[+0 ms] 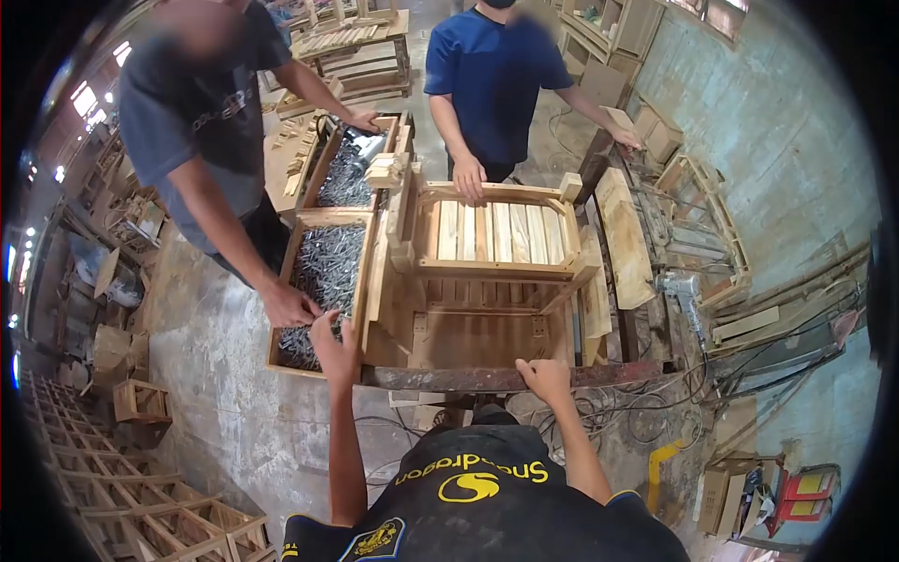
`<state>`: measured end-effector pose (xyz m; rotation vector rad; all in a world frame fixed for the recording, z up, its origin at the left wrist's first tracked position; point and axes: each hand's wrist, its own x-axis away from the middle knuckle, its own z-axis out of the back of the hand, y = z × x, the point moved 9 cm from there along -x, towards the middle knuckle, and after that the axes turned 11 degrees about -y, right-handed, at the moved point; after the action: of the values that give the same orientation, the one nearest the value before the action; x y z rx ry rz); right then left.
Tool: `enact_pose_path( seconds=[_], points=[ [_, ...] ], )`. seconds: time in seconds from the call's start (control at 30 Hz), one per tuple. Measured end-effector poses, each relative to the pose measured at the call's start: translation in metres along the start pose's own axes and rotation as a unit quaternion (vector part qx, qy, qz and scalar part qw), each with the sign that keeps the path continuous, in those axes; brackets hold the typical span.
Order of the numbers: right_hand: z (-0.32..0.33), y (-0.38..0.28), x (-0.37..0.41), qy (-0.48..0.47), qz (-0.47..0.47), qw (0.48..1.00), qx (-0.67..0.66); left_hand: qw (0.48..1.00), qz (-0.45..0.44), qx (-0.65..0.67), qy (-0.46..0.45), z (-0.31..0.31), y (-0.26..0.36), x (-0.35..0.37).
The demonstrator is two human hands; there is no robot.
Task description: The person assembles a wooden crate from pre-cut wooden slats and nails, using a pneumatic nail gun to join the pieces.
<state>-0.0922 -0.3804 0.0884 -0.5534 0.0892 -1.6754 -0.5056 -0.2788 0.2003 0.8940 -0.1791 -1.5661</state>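
"What fills the workshop scene?"

"Two co-workers, one in a grey shirt [201, 122] and one in blue [496, 84], stand across from the camera wearer. Between them and the wearer sits a slatted wooden assembly [501, 234], its overall length running side to side while its slats point away from the wearer."

"And the hardware?"

"An open wooden tray [292, 367] lies at the assembly's left, its long axis running away from the wearer. It is loaded with metal fasteners [328, 253]."

"Which hand is nearer to it?"

"The left, clearly. The left hand [334, 351] is raised at the tray's near right corner, with the fasteners ahead and slightly to its left. The right hand [548, 379] is well apart from the tray, beside a metal rail [440, 377] at the assembly's near side; the slats lie ahead of it and a little left."

"Are they holding anything?"

"The left is partly open, its fingertips close to the grey-shirted worker's hand [288, 305]; whether they touch, or pinch a fastener, cannot be told. The right is loosely curled, thumb side toward the left, and its palm is hidden, so its contents cannot be confirmed."
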Motion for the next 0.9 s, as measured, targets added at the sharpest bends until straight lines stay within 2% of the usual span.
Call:
enact_pose_path(
  seconds=[0.1, 0.2, 0.23, 0.27, 0.33, 0.37, 0.4, 0.43, 0.47, 0.5, 0.53, 0.57, 0.6, 0.63, 0.67, 0.7, 0.73, 0.8, 0.83, 0.9],
  points=[
    [-0.010, 0.009, -0.009, -0.055, -0.007, 0.998, -0.026, 0.998, 0.046, -0.016, 0.026, 0.001, -0.009, 0.002],
    [-0.013, 0.005, -0.039, -0.125, 0.048, 0.972, -0.193, 0.996, 0.055, -0.048, 0.046, 0.005, -0.009, -0.004],
    [-0.017, 0.001, -0.057, -0.154, 0.059, 0.942, -0.293, 0.995, 0.053, -0.064, 0.048, 0.006, -0.003, -0.004],
    [-0.023, 0.004, -0.073, -0.181, 0.015, 0.892, -0.413, 0.995, 0.051, -0.064, 0.061, 0.007, 0.002, -0.001],
    [-0.021, -0.008, -0.102, -0.218, -0.070, 0.744, -0.627, 0.994, 0.037, -0.057, 0.091, 0.006, 0.018, -0.006],
    [-0.040, 0.009, -0.132, -0.222, -0.098, 0.713, -0.658, 0.994, 0.051, -0.029, 0.094, -0.004, 0.028, -0.011],
    [-0.039, 0.017, -0.151, -0.193, -0.131, 0.686, -0.689, 0.993, 0.069, 0.054, 0.079, -0.017, 0.045, -0.023],
    [-0.037, 0.027, -0.169, -0.165, -0.162, 0.658, -0.717, 0.983, 0.096, 0.149, 0.038, -0.039, 0.063, -0.038],
    [-0.036, 0.035, -0.188, -0.138, -0.193, 0.628, -0.741, 0.983, 0.088, 0.155, -0.047, -0.066, 0.086, -0.059],
    [-0.046, 0.043, -0.203, -0.137, -0.207, 0.580, -0.776, 0.975, 0.062, 0.196, -0.082, -0.099, 0.098, -0.079],
    [-0.057, 0.049, -0.219, -0.138, -0.207, 0.577, -0.778, 0.965, 0.012, 0.223, -0.135, -0.130, 0.116, -0.101],
    [-0.083, 0.060, -0.233, -0.128, -0.241, 0.548, -0.791, 0.958, -0.008, 0.221, -0.180, -0.160, 0.136, -0.127],
    [-0.105, 0.058, -0.241, -0.173, -0.250, 0.536, -0.788, 0.960, -0.057, 0.197, -0.189, -0.198, 0.140, -0.150],
    [-0.089, 0.049, -0.240, -0.158, -0.281, 0.563, -0.761, 0.959, -0.068, 0.180, -0.207, -0.241, 0.143, -0.176],
    [-0.093, 0.050, -0.247, -0.099, -0.277, 0.541, -0.788, 0.957, -0.069, 0.162, -0.229, -0.280, 0.138, -0.195],
    [-0.098, 0.051, -0.253, -0.042, -0.269, 0.519, -0.811, 0.959, -0.118, 0.094, -0.238, -0.315, 0.139, -0.214],
    [-0.110, 0.060, -0.263, 0.011, -0.217, 0.496, -0.841, 0.946, -0.139, -0.040, -0.290, -0.355, 0.135, -0.229],
    [-0.108, 0.065, -0.253, 0.045, -0.309, 0.491, -0.813, 0.932, -0.182, -0.157, -0.271, -0.399, 0.131, -0.260],
    [-0.099, 0.063, -0.245, 0.064, -0.341, 0.493, -0.798, 0.918, -0.185, -0.184, -0.298, -0.425, 0.118, -0.275],
    [-0.100, 0.070, -0.239, 0.087, -0.384, 0.498, -0.773, 0.916, -0.162, -0.176, -0.322, -0.439, 0.116, -0.295]
  ],
)
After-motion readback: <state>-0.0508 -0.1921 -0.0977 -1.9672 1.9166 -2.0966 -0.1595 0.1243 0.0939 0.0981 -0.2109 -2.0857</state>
